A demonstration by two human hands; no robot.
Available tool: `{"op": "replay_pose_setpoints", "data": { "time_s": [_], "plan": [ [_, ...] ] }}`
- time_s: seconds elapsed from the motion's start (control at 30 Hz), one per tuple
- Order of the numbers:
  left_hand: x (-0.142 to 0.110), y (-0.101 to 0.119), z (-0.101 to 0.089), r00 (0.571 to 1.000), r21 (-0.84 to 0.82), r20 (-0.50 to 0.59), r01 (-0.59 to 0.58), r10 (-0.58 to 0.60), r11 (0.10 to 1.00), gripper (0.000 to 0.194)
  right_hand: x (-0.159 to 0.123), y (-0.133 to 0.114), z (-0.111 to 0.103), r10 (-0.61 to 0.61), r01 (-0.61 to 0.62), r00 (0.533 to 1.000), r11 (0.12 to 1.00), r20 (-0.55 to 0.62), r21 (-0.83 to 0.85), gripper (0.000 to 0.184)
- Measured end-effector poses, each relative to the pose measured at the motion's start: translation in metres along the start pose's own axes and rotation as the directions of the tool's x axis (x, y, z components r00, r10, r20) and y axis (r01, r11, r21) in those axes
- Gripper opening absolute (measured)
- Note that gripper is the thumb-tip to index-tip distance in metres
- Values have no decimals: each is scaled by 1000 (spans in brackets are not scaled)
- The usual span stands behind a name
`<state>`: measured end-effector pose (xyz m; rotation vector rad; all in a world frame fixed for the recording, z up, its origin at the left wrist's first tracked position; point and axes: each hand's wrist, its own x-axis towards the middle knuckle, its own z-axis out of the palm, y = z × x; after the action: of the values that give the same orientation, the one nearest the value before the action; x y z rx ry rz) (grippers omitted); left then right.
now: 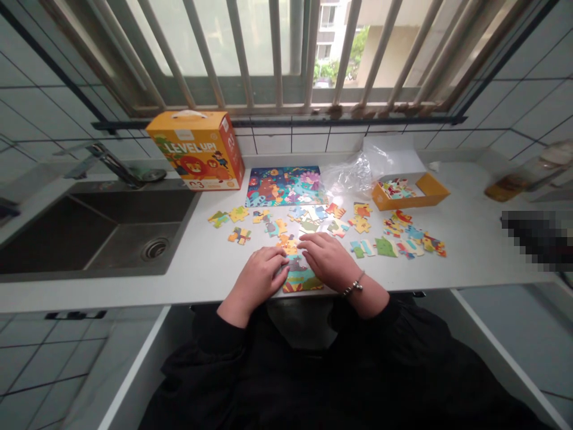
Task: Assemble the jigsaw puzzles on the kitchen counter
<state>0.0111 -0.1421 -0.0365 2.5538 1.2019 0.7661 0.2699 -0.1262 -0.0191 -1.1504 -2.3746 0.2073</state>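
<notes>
The left hand [263,276] and right hand [329,258] touched a puzzle [302,279], fingers [315,239] unclenched — loose pieces [385,246], "LEVEL UP!" box [197,149] beyond.

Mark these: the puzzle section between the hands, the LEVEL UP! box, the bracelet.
Puzzle section [301,276]: head view, middle of its printed face.
LEVEL UP! box [199,156]: head view, upper part of the printed front.
Bracelet [357,285]: head view, its beads.

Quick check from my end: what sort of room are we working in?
Most likely a home kitchen: a sink with a faucet is set into the white countertop, beneath a barred window.
</notes>
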Motion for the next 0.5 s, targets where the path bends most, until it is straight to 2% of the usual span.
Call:
{"op": "replay_pose_setpoints", "data": {
  "time_s": [0.13, 0.2, 0.33, 0.5],
  "plan": [
    [1, 2, -2, 1000, -9, 9, -9, 9, 1000, 9, 47, 20, 12, -10, 12, 991, 1000, 133, -12, 41],
    [1, 3, -2, 1000, -5, 16, -3, 4, 1000, 8, 59, 28, 16, 1, 3, 982, 1000, 191, -21, 40],
    [0, 5, -2, 1000, 6, 22, 5, -6, 1000, 9, 67, 35, 12, 4, 7, 973, 999, 232, -43, 29],
    [0, 4, -3, 999, 0, 33, 9, -9, 1000, 8, 67, 38, 1, -47, 58, 965, 998, 257, -36, 27]
  ]
}}
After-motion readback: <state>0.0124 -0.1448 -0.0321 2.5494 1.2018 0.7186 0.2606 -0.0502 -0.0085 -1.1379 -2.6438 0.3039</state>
